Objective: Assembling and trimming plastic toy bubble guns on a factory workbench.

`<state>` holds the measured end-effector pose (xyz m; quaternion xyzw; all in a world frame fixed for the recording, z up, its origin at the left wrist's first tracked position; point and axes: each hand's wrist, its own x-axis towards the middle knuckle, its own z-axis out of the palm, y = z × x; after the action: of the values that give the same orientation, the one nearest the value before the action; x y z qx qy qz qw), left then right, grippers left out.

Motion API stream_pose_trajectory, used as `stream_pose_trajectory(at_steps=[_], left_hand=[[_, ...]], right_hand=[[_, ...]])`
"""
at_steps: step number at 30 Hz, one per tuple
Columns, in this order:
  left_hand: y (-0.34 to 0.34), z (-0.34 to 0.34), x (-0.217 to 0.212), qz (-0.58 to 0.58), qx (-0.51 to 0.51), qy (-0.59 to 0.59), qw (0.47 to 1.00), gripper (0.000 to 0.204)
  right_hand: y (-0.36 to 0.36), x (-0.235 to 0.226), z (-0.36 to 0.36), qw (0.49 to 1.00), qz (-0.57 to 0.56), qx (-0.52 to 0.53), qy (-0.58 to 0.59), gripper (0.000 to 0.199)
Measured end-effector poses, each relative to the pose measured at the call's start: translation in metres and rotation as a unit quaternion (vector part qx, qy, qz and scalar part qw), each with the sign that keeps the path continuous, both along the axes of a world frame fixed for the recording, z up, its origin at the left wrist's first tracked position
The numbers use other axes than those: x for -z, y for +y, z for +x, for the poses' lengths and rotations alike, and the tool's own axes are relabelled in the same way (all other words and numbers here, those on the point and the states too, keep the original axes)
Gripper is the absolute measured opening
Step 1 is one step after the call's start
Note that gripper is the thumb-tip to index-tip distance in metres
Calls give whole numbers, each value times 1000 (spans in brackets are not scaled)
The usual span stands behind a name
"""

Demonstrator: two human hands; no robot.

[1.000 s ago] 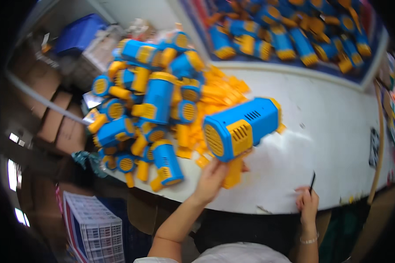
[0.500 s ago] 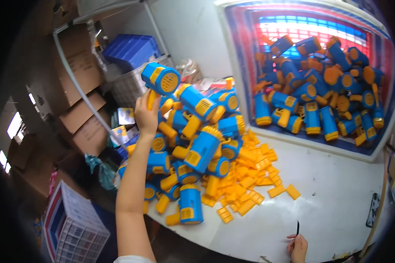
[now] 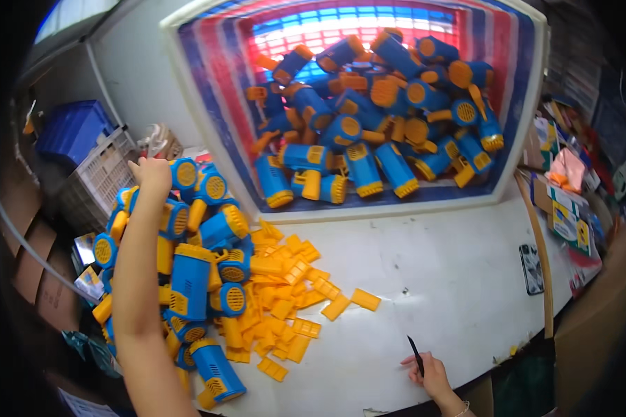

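Blue-and-yellow plastic housings [image 3: 190,281] are lying heaped left of the white-rimmed bin [image 3: 368,213], likely handling light, stiff, slick; best taken by the handles [image 3: 197,214]. Left hand [image 3: 153,172] is hanging over them left of the bin, grip hidden, can't tell; right hand [image 3: 432,375], before the bin, is pinching a slim black tool [image 3: 416,353]. Orange pieces [image 3: 284,308] before the bin are crowding access.

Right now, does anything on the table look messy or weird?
A bit: yellow plastic covers sprawl loosely beside the heaped blue-and-yellow toy blasters, like a spill, and one stray cover lies farthest right. Nothing looks broken.
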<state>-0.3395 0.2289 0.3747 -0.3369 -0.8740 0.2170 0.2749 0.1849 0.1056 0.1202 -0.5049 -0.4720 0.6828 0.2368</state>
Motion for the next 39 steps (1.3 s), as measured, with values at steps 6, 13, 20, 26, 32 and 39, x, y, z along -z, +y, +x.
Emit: stream_pose_trajectory(at_steps=[6,13,20,26,32,39], left_hand=[[113,173,75,5,340,-255,905,40],[284,133,204,158,224,-480,833,73],[297,155,244,309,289,-385,820,84],[228,201,199,149,356,-429,817,87],[219,217,152,-85,391,-496,770,78],[396,261,71,173,546,-311,759,62]], right_hand=[[70,14,12,994,-18,56,91,60],[140,7,70,982,64,172,32,15],[254,-31,120,959,217,139,-119,18],[322,-37,101,879,418,111,-202,13],[423,-65,132,739,610,231,-166,18],[599,-161,136,549,761,209,-275,27]])
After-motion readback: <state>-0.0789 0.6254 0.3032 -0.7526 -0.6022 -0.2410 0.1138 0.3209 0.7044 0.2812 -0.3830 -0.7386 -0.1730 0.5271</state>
